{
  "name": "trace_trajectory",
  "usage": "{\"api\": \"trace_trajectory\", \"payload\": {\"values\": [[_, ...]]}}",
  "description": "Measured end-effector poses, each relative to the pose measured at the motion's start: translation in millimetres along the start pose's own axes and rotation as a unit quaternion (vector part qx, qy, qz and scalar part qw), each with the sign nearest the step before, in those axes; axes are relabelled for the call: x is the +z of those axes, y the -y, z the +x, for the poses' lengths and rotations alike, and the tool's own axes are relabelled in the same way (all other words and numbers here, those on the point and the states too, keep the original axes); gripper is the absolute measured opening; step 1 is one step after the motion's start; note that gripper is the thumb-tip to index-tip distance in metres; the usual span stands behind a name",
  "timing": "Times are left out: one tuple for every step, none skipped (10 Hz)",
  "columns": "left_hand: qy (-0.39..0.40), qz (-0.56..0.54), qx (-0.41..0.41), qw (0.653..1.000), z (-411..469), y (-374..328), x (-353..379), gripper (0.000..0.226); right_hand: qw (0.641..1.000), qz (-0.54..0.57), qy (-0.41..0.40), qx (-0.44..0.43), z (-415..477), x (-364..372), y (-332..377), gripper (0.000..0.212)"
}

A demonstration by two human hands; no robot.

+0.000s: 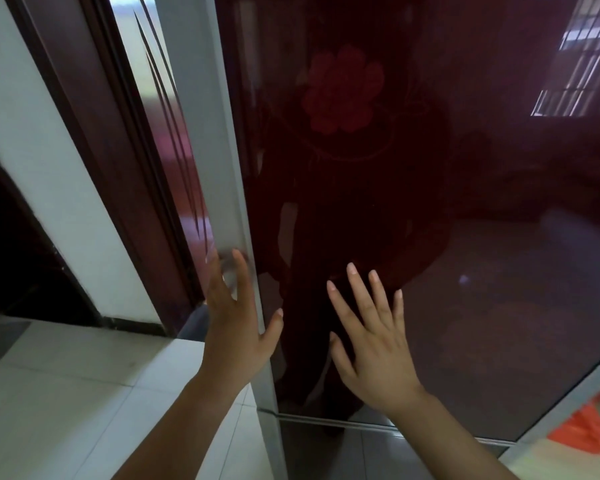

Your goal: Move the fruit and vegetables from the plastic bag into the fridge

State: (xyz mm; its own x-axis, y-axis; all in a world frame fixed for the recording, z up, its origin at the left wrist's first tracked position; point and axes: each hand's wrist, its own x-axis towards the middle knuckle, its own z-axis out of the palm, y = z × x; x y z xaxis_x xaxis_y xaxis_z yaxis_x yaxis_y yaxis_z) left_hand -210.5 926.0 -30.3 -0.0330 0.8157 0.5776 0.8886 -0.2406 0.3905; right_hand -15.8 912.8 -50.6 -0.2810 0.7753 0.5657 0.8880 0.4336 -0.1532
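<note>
While one plastic bag (589, 427) lies aside, left hand (238, 327) and right hand (371, 344) spread empty at one fridge door (465, 202).

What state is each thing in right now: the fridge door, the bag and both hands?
Fridge door: looks shut, no interior showing.
Plastic bag: lying beside the fridge, contents hidden.
Left hand: open, fingers straight at the door's grey edge.
Right hand: open, fingers spread on the door front.

White wall (39, 168) at left, dark brown door frame (101, 133) beside it, black baseboard (132, 322) at its foot, pale tiled floor (84, 393) below.
</note>
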Motion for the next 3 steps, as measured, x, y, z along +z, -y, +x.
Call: {"api": "trace_trajectory", "payload": {"values": [[0.008,0.013,0.006,1.000,0,4,-4,0.099,1.000,0.004,0.002,-0.003,-1,-1,0,0.067],[0.011,-0.002,0.011,1.000,-2,4,-9,0.097,0.999,0.028,-0.016,-0.011,-3,-5,2,0.065],[0.004,0.003,0.010,1.000,-10,-1,-18,0.093,0.997,0.064,-0.032,-0.001,-7,-15,8,0.061]]}}
